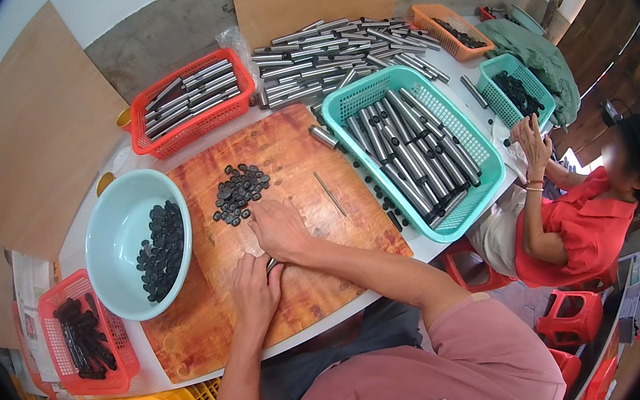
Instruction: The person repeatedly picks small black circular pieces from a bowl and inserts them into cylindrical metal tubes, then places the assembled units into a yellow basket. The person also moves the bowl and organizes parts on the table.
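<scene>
My left hand (254,290) is closed round a metal tube (271,265), of which only a short shiny end shows beside the fingers. Just above it, my right hand (282,230) rests at the near edge of a pile of small black plastic caps (239,191). Its fingers are bent and pressed together; whatever they hold is hidden. Both hands are low over a stained wooden board (324,299). A thin metal rod (330,194) lies on the board to the right of the caps.
Left stand a pale blue basin (105,254) of black pieces and a red basket (126,356). Another red basket (245,77) and a turquoise basket (483,204) hold metal tubes. More tubes (334,50) are heaped behind. A person in red (571,229) sits at the right.
</scene>
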A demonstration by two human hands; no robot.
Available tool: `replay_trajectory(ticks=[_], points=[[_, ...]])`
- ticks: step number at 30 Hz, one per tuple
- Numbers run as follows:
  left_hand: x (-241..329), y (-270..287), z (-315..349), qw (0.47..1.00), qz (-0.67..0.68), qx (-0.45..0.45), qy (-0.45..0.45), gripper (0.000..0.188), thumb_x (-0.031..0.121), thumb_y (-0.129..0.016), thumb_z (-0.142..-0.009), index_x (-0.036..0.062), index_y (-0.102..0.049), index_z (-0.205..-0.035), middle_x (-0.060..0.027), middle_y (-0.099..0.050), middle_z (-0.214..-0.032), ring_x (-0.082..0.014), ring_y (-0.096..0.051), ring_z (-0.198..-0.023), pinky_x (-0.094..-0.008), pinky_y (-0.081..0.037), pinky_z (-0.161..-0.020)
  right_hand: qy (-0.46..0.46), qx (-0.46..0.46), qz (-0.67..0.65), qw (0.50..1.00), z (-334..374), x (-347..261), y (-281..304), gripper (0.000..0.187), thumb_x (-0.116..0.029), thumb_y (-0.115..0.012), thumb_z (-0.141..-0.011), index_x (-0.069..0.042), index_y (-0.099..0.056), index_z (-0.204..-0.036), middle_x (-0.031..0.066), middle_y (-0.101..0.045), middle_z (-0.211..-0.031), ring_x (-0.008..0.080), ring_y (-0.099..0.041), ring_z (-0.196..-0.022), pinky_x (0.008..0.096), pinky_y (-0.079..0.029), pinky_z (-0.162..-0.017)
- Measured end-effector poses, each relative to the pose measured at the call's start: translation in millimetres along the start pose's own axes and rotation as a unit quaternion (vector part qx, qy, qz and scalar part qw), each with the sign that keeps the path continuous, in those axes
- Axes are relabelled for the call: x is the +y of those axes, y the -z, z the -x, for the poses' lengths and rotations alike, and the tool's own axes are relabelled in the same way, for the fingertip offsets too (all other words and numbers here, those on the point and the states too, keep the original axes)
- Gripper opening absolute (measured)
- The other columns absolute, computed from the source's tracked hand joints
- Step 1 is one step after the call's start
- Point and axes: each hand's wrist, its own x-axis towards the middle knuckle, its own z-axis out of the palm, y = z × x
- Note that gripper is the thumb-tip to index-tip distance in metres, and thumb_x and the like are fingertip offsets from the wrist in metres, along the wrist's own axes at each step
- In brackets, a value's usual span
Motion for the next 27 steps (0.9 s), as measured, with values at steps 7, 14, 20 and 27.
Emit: replay_trajectory(ticks=[7,14,20,27], points=[[5,-4,1,0.998,-0.060,0.009,-0.031,0.021,0.015,-0.076,-0.084,0.0028,-0.064,-0.097,-0.0143,-0.053,-0.082,-0.0348,-0.057,-0.079,-0.0443,-0.046,-0.068,-0.003,0.018,0.030,0.999,-1,9,-14,0.016,-0.015,-0.056,-0.092,-0.001,-0.058,-0.100,0.0194,-0.065,-0.092,0.0398,-0.062,-0.092,0.0515,-0.044,-0.082],[-15,-5,-7,0.995,0.085,0.010,0.054,0.023,0.021,-0.072,-0.091,0.0013,-0.065,-0.102,-0.0119,-0.064,-0.091,-0.0299,-0.063,-0.080,-0.0404,-0.051,-0.070,-0.181,0.130,-0.303,0.927,-4,13,3,0.036,-0.036,-0.055,-0.101,0.000,-0.058,-0.095,0.0223,-0.063,-0.092,0.0380,-0.063,-0.091,0.0462,-0.048,-0.081],[11,22,4,0.599,0.707,0.017,0.375,0.042,0.038,-0.047,-0.108,0.0015,-0.057,-0.126,-0.0061,-0.063,-0.084,-0.0155,-0.061,-0.066,-0.0295,-0.052,-0.059,-0.166,0.138,-0.307,0.927,-8,33,-18,0.039,-0.038,-0.051,-0.104,0.000,-0.062,-0.103,0.0216,-0.064,-0.091,0.0333,-0.062,-0.087,0.0428,-0.048,-0.080],[6,33,49,0.636,0.661,0.076,0.390,0.040,0.038,-0.051,-0.106,0.0021,-0.061,-0.122,-0.0035,-0.065,-0.084,-0.0113,-0.061,-0.062,-0.0269,-0.051,-0.054,-0.116,0.089,-0.244,0.959,-2,20,-11,0.046,-0.039,-0.044,-0.106,0.003,-0.059,-0.095,0.0179,-0.059,-0.090,0.0294,-0.054,-0.087,0.0452,-0.043,-0.082]])
